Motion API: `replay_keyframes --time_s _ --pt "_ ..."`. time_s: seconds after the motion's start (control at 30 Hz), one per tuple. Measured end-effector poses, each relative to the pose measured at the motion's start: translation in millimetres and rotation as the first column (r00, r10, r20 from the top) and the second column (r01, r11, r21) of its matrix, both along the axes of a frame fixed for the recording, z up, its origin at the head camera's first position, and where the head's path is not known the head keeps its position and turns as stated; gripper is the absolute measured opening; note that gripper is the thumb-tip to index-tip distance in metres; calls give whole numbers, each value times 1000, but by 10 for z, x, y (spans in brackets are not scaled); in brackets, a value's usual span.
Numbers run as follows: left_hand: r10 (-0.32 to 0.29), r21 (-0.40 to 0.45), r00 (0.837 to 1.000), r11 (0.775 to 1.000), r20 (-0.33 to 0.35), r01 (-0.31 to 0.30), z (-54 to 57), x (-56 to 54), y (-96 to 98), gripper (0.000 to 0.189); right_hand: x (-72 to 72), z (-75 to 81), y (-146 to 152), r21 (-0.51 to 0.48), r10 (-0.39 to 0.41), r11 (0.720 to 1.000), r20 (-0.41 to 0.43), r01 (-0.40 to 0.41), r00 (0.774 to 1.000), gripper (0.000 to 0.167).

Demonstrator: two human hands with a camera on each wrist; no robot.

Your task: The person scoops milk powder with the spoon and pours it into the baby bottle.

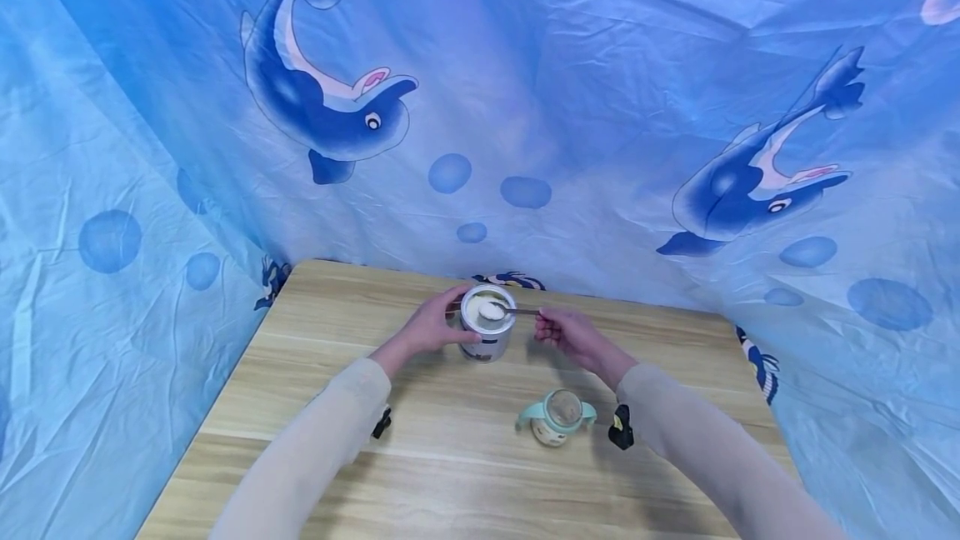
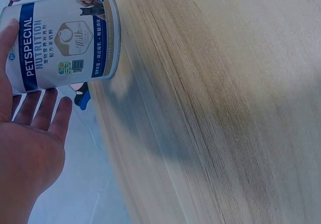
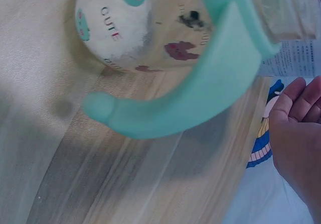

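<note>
My left hand point(image 1: 429, 325) grips a white milk powder can point(image 1: 486, 348) round its side, the thumb on the near wall. In the left wrist view the can point(image 2: 65, 48) carries blue bands and "PETSPECIAL NUTRITION" lettering. Its top is uncovered, with pale powder inside. By its thin handle, my right hand point(image 1: 573, 338) holds a spoon point(image 1: 525, 312) level from the right. White powder fills the spoon's bowl, which lies over the can's mouth in the head view. The right wrist view shows only part of the right hand point(image 3: 301, 128); the spoon is hidden there.
Nearer me on the wooden table point(image 1: 450, 457) stands a small bottle point(image 1: 551, 435) with two mint-green handles point(image 3: 175, 118), its mouth uncovered and white powder inside. Blue dolphin-print cloth point(image 1: 480, 148) hangs behind the table and along both sides.
</note>
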State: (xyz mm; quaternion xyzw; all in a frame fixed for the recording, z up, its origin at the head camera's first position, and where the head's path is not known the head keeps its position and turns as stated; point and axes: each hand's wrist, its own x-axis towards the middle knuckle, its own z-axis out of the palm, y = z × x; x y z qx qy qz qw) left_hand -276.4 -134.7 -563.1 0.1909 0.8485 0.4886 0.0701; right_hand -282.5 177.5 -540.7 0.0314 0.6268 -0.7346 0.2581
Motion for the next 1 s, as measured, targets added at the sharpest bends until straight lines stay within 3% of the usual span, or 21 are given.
replay_keyframes --time_s 0.4,0.73,0.87,1.0 --pt "2 -39 1000 999 14 -1 48 9 2 109 45 210 69 -47 19 999 -31 -21 999 33" --pt "8 -79 1000 997 25 -6 275 48 -151 110 128 405 117 -51 36 998 -48 -38 998 33" --pt "-16 -66 1000 998 22 18 292 65 -147 107 124 360 134 -47 19 999 -38 -21 999 31" --pt "-39 -53 999 998 2 40 243 80 -108 103 91 217 102 -65 1 998 -9 -2 1000 33"
